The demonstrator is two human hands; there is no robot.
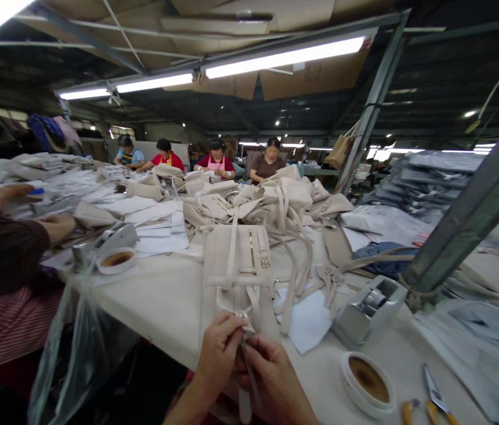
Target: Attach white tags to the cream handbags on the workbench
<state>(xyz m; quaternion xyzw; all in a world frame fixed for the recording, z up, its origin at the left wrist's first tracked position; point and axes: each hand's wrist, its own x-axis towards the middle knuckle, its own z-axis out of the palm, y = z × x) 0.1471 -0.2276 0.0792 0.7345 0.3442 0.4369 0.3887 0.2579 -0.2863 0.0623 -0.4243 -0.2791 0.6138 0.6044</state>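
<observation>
A beige bag (218, 254) with a gold zipper (252, 251) and a small gold buckle lies in front of me at the table's edge. My left hand (220, 348) pinches a beige strap (249, 378) near a small metal piece at the strap's top. Just to the right, my right hand (271, 372) has its fingers closed on the same strap, lower down. The strap's tail hangs between both hands. My fingertips partly hide where the strap meets the metal piece.
A tape dispenser (368, 310), a white bowl of brown liquid (367, 383) and orange-handled scissors (435, 395) are at right. Heaped beige bags (280, 195) lie beyond. A metal post (475, 212) stands right. A co-worker's sleeve (2, 254) is at left; several people sit opposite.
</observation>
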